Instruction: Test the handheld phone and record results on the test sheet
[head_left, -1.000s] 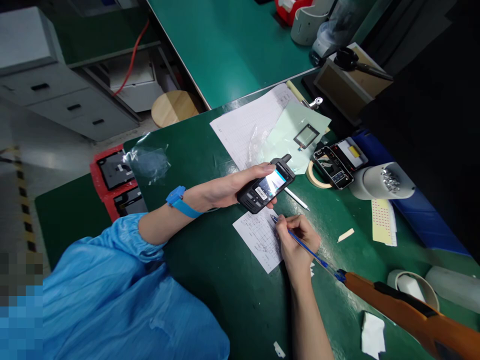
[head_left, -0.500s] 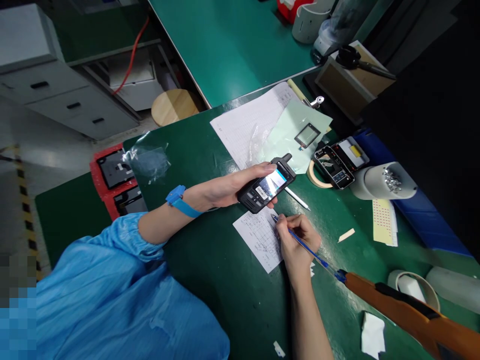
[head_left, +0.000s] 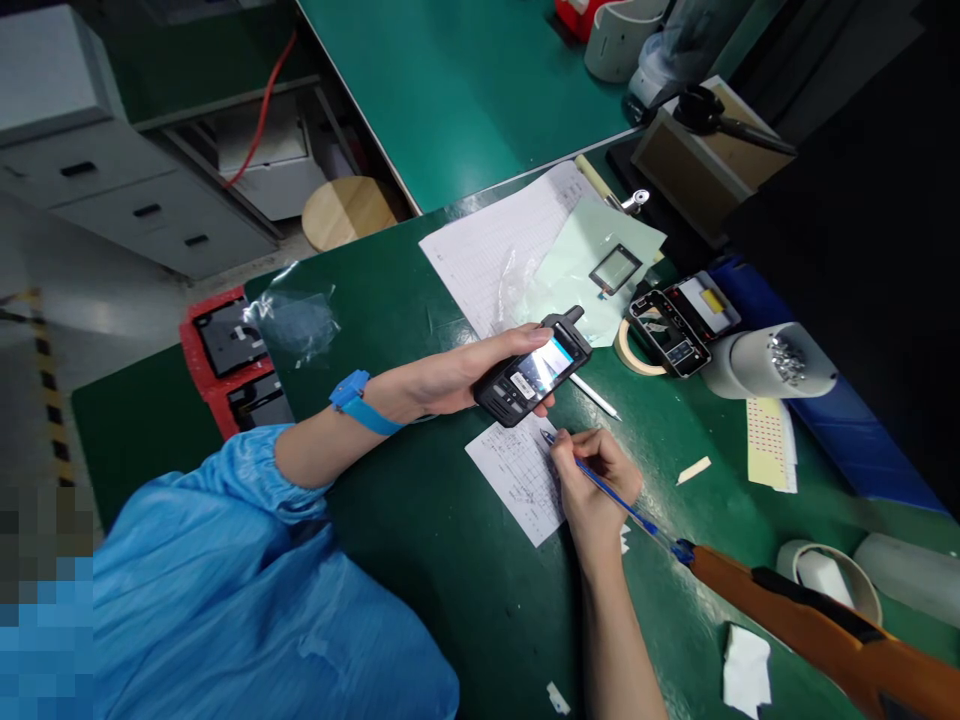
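My left hand [head_left: 480,372] is closed around a black handheld radio [head_left: 517,390] with a stubby antenna and a lit screen, thumb along its upper edge. A blue wrist strap circles that wrist. In my right hand [head_left: 600,485] a blue pen [head_left: 613,496] is pinched, its tip at the upper part of a small written sheet [head_left: 525,490] on the green table. The radio is held above the far edge of this sheet. Just beyond my right hand lies a white pen-like stick [head_left: 598,398].
An orange-brown tool [head_left: 795,615] reaches in from the lower right. Beyond the radio are large papers [head_left: 480,240], a pale green sheet [head_left: 577,240], a tape roll [head_left: 634,355], an opened device casing [head_left: 667,335] and a white cup [head_left: 739,365]. A plastic bag [head_left: 296,320] lies left.
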